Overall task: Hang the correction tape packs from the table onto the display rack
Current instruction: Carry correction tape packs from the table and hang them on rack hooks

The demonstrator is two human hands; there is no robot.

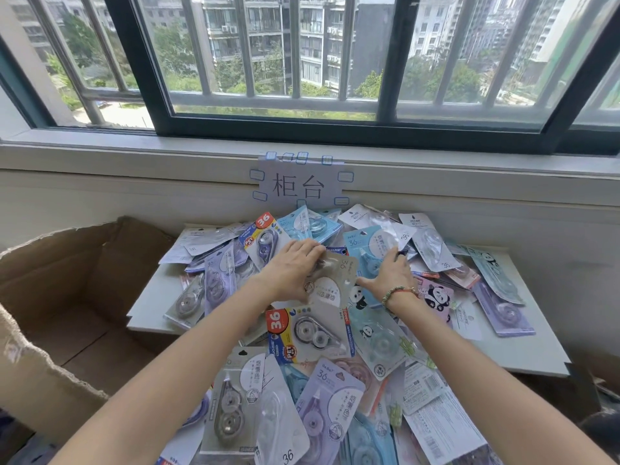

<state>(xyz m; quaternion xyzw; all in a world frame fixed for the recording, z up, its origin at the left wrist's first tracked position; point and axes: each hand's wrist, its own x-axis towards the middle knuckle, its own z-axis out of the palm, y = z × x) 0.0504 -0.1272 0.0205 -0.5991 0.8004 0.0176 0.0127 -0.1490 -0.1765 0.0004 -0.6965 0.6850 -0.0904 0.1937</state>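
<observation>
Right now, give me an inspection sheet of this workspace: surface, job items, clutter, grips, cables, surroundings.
Surface: white table under the window, almost wholly covered.
Job's things: loose heap of correction tape packs, overlapping, many face up; a grey pack sits at the top middle. No display rack in view.
Clutter: open cardboard box left of the table; its contents cannot be seen.
Grips: left hand holds the grey pack at its left side; right hand touches its right edge, fingers spread on the pile, beaded bracelet at the wrist.
Cables: nothing seen.
Surroundings: barred window, apartment blocks outside; paper sign taped to the wall below the sill.
</observation>
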